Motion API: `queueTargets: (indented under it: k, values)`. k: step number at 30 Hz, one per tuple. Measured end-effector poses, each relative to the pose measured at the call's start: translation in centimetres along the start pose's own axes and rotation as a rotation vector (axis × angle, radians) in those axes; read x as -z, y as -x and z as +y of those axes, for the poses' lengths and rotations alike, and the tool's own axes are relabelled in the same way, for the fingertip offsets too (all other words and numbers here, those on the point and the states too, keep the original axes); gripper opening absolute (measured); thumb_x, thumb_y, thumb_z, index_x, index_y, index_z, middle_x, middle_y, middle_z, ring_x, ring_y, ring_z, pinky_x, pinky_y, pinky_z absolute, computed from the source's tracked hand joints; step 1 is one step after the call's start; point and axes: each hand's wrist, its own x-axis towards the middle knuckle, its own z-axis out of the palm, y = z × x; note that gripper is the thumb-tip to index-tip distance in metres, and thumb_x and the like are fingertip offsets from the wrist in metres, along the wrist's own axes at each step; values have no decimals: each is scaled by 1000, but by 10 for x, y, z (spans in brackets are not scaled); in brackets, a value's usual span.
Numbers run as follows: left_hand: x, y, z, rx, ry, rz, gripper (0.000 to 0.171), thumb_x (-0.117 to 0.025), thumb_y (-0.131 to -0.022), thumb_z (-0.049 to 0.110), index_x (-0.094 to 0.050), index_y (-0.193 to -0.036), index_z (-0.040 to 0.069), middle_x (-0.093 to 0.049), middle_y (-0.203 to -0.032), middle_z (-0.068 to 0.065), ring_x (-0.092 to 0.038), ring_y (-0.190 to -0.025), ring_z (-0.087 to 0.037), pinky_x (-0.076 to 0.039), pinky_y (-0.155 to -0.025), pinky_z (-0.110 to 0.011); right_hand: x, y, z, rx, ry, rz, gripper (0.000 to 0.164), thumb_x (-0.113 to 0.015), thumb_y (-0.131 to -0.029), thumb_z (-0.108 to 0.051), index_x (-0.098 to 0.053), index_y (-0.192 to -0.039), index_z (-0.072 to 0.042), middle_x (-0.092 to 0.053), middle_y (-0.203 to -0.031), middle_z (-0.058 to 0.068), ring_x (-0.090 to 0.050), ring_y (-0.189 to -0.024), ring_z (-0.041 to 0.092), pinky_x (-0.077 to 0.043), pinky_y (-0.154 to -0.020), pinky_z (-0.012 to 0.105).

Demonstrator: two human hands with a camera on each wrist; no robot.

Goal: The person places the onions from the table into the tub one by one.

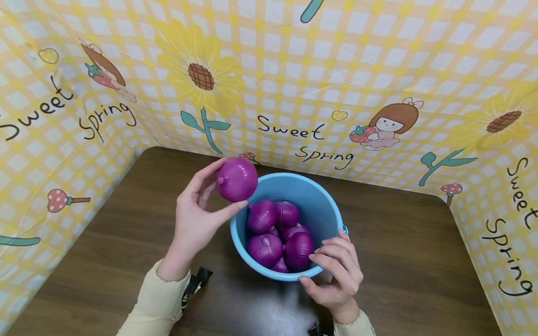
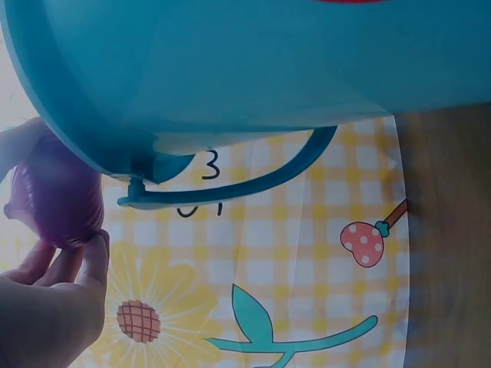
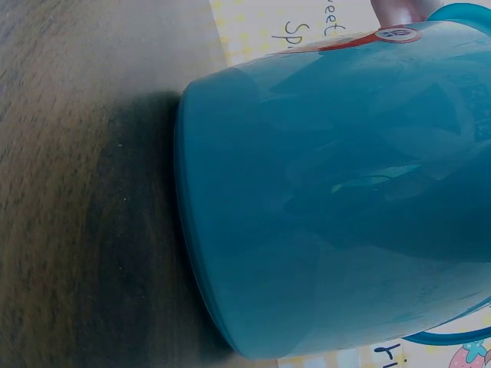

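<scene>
My left hand grips a purple onion between thumb and fingers, above the left rim of a blue bucket. In the left wrist view the same onion shows beside the bucket's rim, fingers around it. Several more purple onions lie inside the bucket, some partly hidden under others. My right hand holds the bucket's near right rim, fingertips over the edge and thumb at the front. The bucket's side fills much of the right wrist view.
The bucket stands upright on a dark wooden table. Its handle hangs down along the outside. A yellow checked cloth with flowers and lettering walls in the back and both sides.
</scene>
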Motion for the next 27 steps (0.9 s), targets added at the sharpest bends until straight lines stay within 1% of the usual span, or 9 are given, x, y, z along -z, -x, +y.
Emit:
queueTargets:
  k: [6, 13, 16, 24, 27]
  values:
    - [-3, 3, 2, -17, -3, -39, 84, -88, -68, -15, -58, -143, 9, -59, -141, -7, -54, -127, -27, -47, -105, -34, 0, 0, -1, -4, -2, -4, 46, -81, -86, -41, -70, -71, 1, -63, -69, 15, -59, -72, 34, -47, -101, 51]
    - [-6, 5, 1, -6, -22, -148, 82, -88, -71, -11, -59, -144, 13, -59, -141, -1, -57, -125, -24, -47, -104, -36, 0, 0, -1, -2, 1, -2, 46, -80, -86, -41, -70, -71, 1, -63, -69, 15, -59, -71, 35, -47, -101, 51]
    - [-8, 6, 1, 2, -30, -182, 81, -89, -72, -8, -59, -143, 16, -60, -139, 1, -59, -123, -22, -47, -104, -37, -1, 0, 0, -1, -1, 2, 46, -81, -86, -41, -70, -71, 1, -63, -69, 15, -58, -70, 36, -48, -101, 51]
    - [-14, 6, -1, -5, -32, -238, 81, -91, -72, -3, -59, -144, 15, -60, -139, 3, -59, -123, -21, -48, -104, -40, 0, 0, -1, -8, 2, -1, 46, -80, -86, -41, -71, -71, 2, -63, -69, 15, -58, -70, 36, -47, -102, 51]
    - [-16, 7, -1, 7, -58, -253, 80, -92, -73, 1, -59, -144, 17, -60, -139, 5, -59, -123, -19, -49, -103, -39, 0, 0, -1, -5, 0, 1, 46, -81, -86, -41, -71, -71, 2, -63, -69, 15, -58, -71, 36, -47, -101, 51]
